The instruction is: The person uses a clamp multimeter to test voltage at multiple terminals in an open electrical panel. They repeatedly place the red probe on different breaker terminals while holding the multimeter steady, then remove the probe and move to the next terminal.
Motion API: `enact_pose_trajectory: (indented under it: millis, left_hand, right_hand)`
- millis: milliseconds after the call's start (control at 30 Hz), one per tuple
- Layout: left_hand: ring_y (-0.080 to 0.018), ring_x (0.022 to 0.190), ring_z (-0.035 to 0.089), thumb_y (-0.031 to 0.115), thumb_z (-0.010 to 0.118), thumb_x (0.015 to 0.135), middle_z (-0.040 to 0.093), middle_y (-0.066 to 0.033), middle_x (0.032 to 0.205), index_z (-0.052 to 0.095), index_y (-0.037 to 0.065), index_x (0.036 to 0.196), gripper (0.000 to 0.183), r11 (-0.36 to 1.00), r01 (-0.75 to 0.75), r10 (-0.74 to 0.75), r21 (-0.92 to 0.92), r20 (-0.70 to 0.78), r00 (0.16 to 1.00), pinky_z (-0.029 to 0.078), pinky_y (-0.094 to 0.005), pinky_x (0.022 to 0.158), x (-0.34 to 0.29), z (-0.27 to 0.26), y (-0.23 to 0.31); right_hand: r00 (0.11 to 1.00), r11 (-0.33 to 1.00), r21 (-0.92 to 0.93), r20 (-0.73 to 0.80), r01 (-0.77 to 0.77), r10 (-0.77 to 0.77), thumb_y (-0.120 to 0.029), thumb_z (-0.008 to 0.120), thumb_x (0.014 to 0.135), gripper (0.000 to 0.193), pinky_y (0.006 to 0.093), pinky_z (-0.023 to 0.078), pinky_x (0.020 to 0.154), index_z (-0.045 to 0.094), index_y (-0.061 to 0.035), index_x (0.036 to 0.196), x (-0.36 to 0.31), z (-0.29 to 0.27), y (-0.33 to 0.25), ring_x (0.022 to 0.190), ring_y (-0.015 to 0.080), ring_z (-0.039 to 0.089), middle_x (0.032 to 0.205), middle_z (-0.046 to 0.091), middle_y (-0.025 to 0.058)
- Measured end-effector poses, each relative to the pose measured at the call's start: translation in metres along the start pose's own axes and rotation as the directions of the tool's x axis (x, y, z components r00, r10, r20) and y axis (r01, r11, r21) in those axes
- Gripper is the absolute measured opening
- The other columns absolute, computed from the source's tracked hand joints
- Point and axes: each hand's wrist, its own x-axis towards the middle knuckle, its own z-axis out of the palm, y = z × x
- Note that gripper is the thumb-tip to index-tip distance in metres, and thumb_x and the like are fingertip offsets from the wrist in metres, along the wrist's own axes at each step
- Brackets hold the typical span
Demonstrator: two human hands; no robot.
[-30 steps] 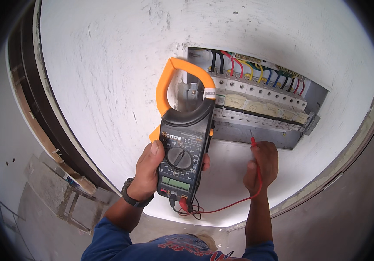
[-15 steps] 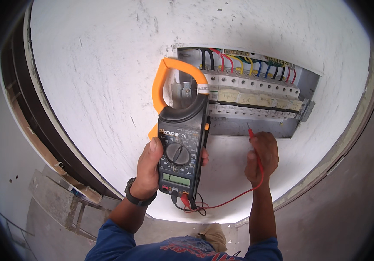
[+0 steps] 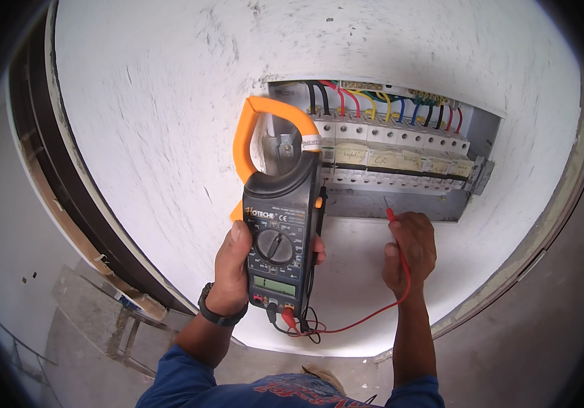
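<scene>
My left hand is wrapped round a black clamp meter with an orange jaw, held upright with its dial and small screen facing me. The jaw is closed and overlaps the left end of the breaker box. A red test probe is pinched in my right hand, its metal tip pointing up toward the box's lower edge. The tip appears apart from the breakers. From the meter's lower sockets run a red lead to that probe and a black lead, coiled and tucked along the meter's right side.
The open breaker box is set into a white wall. Black, red, yellow and blue wires enter the breakers from above. A dark door frame stands at the left, with a wooden stand on the floor below it.
The whole view has shifted slightly. My left hand and the meter sit a little lower and farther left against the picture. My right hand keeps the probe below the breakers.
</scene>
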Motion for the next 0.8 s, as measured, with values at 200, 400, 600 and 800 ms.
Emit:
enact_pose_trajectory:
  millis: [200, 400, 600, 800]
  left_hand:
    - [-0.0326, 0.109, 0.077, 0.071, 0.03, 0.111, 0.074, -0.0277, 0.12, 0.047, -0.006, 0.152, 0.089, 0.998, 0.014, -0.012, 0.069, -0.03, 0.999, 0.064, -0.0426, 0.093, -0.0022, 0.0002, 0.002]
    - [-0.0327, 0.108, 0.077, 0.071, 0.029, 0.111, 0.074, -0.028, 0.121, 0.049, -0.006, 0.15, 0.089, 1.0, 0.026, -0.025, 0.013, -0.044, 0.999, 0.064, -0.0427, 0.094, -0.0023, -0.0008, 0.0008]
    - [-0.0343, 0.11, 0.077, 0.071, 0.031, 0.111, 0.074, -0.0288, 0.12, 0.047, -0.005, 0.152, 0.088, 0.999, 0.013, -0.013, 0.03, -0.019, 1.0, 0.063, -0.0439, 0.096, -0.0017, -0.0029, -0.0005]
    - [-0.0353, 0.11, 0.077, 0.074, 0.032, 0.109, 0.074, -0.0287, 0.12, 0.046, -0.004, 0.154, 0.091, 0.999, 0.024, -0.026, -0.036, -0.04, 0.999, 0.063, -0.045, 0.096, -0.002, -0.0028, -0.0018]
  right_hand:
    - [1.0, 1.0, -0.011, -0.002, 0.015, -0.015, -0.015, 0.062, 0.104, 0.027, 0.0476, 0.055, 0.075, 0.064, -0.0022, 0.128, -0.0015, 0.0007, 0.0013, 0.088, 0.0355, 0.068, 0.101, 0.07, 0.0173]
    - [1.0, 0.999, -0.027, -0.003, 0.028, -0.028, -0.014, 0.063, 0.104, 0.027, 0.0477, 0.055, 0.075, 0.064, -0.0023, 0.128, 0.0008, 0.0, 0.0014, 0.088, 0.0355, 0.068, 0.101, 0.07, 0.017]
    - [1.0, 0.999, -0.016, -0.005, 0.029, -0.03, -0.016, 0.062, 0.105, 0.027, 0.0476, 0.055, 0.075, 0.064, -0.002, 0.128, 0.0007, 0.0004, 0.0007, 0.088, 0.0356, 0.067, 0.101, 0.07, 0.0168]
    - [1.0, 1.0, -0.006, 0.003, 0.019, -0.019, -0.016, 0.064, 0.105, 0.027, 0.0474, 0.055, 0.075, 0.064, -0.0021, 0.128, 0.0002, -0.0006, 0.001, 0.089, 0.0352, 0.067, 0.101, 0.07, 0.0173]
